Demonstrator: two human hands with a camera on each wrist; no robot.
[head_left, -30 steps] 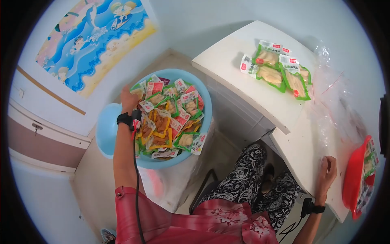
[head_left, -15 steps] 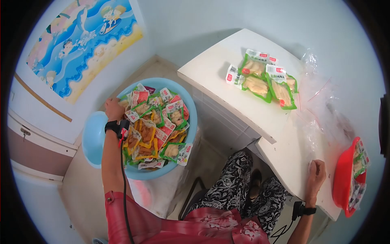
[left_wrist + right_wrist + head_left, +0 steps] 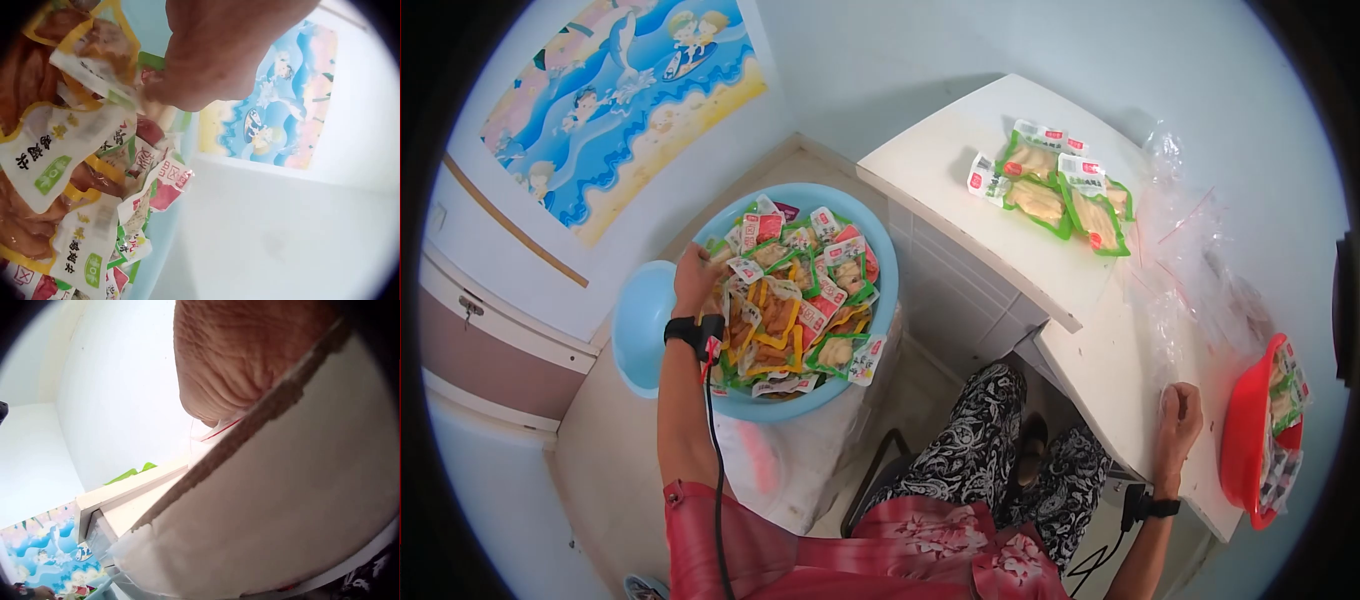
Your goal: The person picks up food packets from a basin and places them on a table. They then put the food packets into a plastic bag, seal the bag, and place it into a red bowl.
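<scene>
My left hand (image 3: 694, 276) is at the left side of a blue basin (image 3: 886, 270) heaped with sealed snack packets. In the left wrist view, its bent fingers pinch a green-edged packet (image 3: 165, 115) of pale food beside the basin wall; the thumb is hidden. Yellow-edged packets (image 3: 40, 153) of brown meat lie close by. Off to the right, my right hand (image 3: 1178, 425) rests on the white table (image 3: 1090, 375), its fingers loosely curled. Clear plastic bags (image 3: 1175, 290) reach up to its fingertips, and a red bag seal (image 3: 222, 429) shows right under it.
Several green-edged packets (image 3: 1040, 203) lie on the table's far part. A red basin (image 3: 1248, 440) with packets stands by the right edge. Beside the blue basin sits another light blue basin (image 3: 638, 335). A black cable (image 3: 718, 480) runs along the left arm.
The head view has shifted. My left hand has moved slightly nearer to me along the blue basin's left side. The right hand has stayed in place on the table.
</scene>
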